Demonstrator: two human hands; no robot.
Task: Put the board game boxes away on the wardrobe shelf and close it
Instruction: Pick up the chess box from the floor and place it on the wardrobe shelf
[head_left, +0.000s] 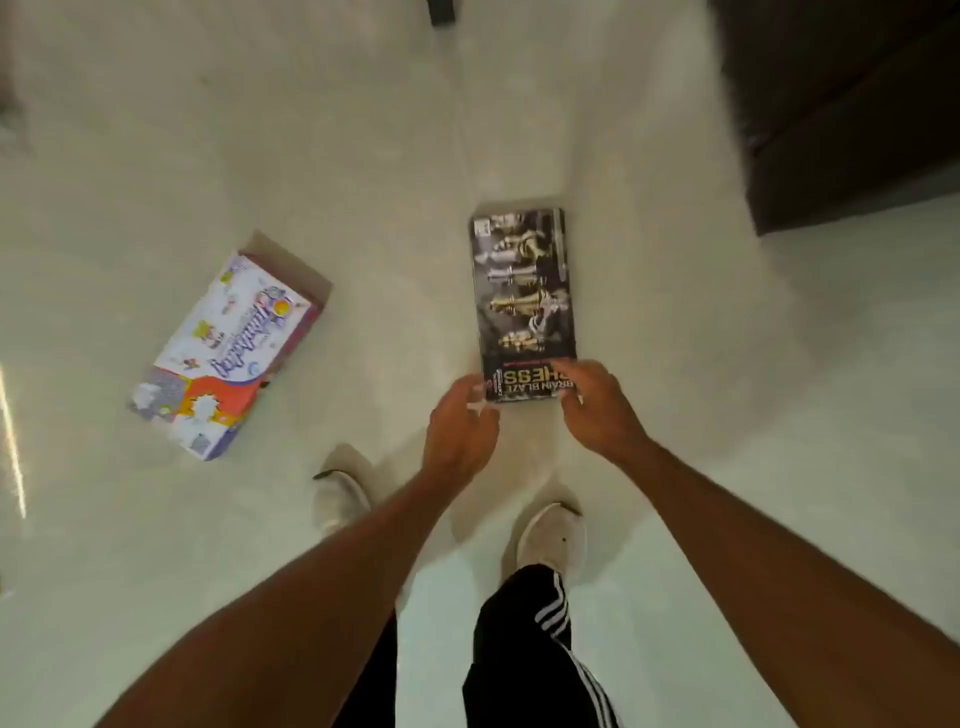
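Observation:
A black chess box (524, 296) with gold and silver pieces printed on it lies flat on the pale floor, its long side pointing away from me. My right hand (597, 405) has its fingers over the box's near right corner, covering part of the title. At the near left corner, my left hand (460, 431) touches the edge with its fingers spread. A second game box (223, 353), white and purple with cartoon art, lies at an angle on the floor to the left, apart from both hands. No wardrobe shelf is in view.
My two feet in light shoes (553, 540) stand just behind the chess box. Dark furniture (852, 114) fills the upper right corner. A dark leg or post (441, 10) shows at the top edge. Pale glossy floor lies all around.

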